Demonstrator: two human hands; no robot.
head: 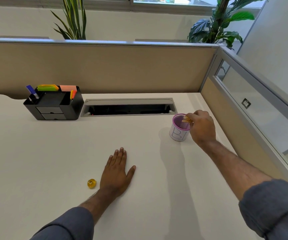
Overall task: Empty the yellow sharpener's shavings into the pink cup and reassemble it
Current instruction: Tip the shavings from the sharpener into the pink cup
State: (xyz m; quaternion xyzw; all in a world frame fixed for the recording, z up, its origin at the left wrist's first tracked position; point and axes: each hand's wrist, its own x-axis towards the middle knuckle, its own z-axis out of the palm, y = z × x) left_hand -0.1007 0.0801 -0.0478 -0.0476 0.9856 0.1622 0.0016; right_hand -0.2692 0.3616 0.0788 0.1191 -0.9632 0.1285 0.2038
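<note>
The pink cup [178, 131], a mesh pot with a white paper label, stands on the white desk at the right. My right hand [202, 128] is shut on one yellow translucent part of the sharpener [187, 119], held tilted over the cup's rim. The other yellow sharpener part [91, 183] lies alone on the desk near the front, just left of my left wrist. My left hand [118, 172] rests flat on the desk, palm down, fingers apart, holding nothing.
A black desk organiser [54, 108] with pens and sticky notes sits at the back left. Beside it is an open cable slot [128, 108] in the desk. Beige partition walls [105, 70] bound the desk behind and on the right.
</note>
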